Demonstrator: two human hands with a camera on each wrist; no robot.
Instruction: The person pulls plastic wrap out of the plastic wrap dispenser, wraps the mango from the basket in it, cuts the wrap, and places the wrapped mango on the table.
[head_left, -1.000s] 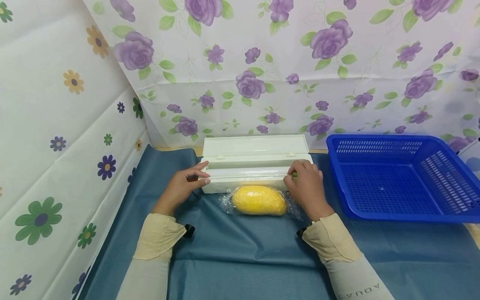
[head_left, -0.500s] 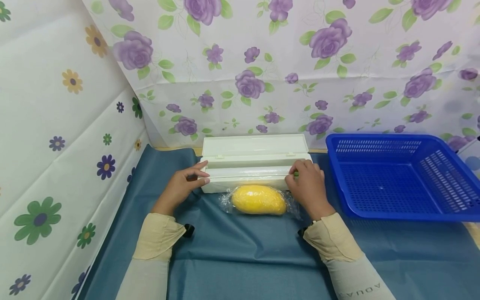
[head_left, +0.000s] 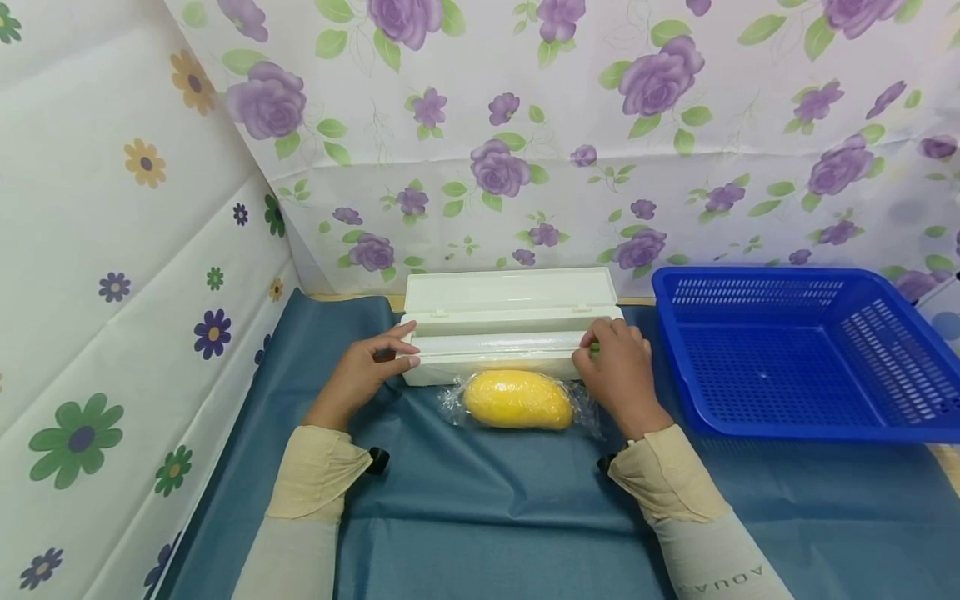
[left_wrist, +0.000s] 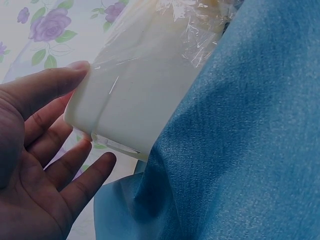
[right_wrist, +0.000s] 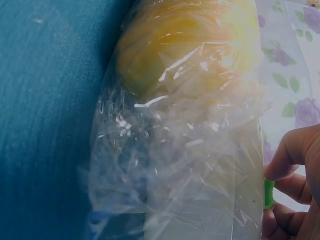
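A white cling film dispenser (head_left: pixel 487 367) stands with its lid (head_left: pixel 510 290) raised, and a roll of film (head_left: pixel 495 344) shows inside. My left hand (head_left: pixel 360 371) holds its left end; in the left wrist view the thumb (left_wrist: pixel 75 72) touches the edge and the other fingers are spread by the end. At the right end, my right hand (head_left: pixel 618 371) pinches a small green slider (right_wrist: pixel 269 194) on the dispenser's rim. Against the front lies a smooth yellow oblong thing (head_left: pixel 517 400), wrapped in clear film (right_wrist: pixel 200 115) that bunches at both ends.
A blue plastic basket (head_left: pixel 757 433) with slotted sides stands at the right. The table has a dark blue-green cloth (head_left: pixel 480 542), wrinkled in places. Flower-patterned sheets (head_left: pixel 450 142) rise behind and at the left.
My right hand has shifted slightly to the right along the dispenser's front rim with the green slider. My left hand, the dispenser and the wrapped yellow thing stay about where they were.
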